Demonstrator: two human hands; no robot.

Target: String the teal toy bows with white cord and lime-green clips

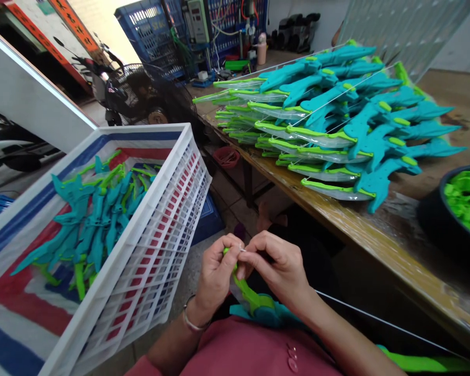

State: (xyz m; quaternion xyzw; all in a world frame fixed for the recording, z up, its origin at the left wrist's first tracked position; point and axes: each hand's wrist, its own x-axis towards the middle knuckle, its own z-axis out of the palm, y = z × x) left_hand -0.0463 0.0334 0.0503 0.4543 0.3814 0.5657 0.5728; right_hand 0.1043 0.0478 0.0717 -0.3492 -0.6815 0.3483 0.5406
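Observation:
A teal and green toy bow [254, 303] lies across my lap against the dark red shirt. My left hand [215, 274] is closed around the tip of its green limb. Thumb and fingers of my right hand [280, 263] pinch the end of a white string [242, 249] at that same tip. Fingers partly cover the tip, so how the string sits there is hidden. From behind my right forearm the taut string [384, 319] runs to the other green limb [426, 362] at the lower right.
Many similar bows [337, 138] are stacked on the wooden table [376, 240] at the right. Beside them stands a black tub [438, 209] of green parts. A white lattice crate [152, 261] with teal and green pieces [90, 219] is at my left. A scooter [129, 91] stands behind it.

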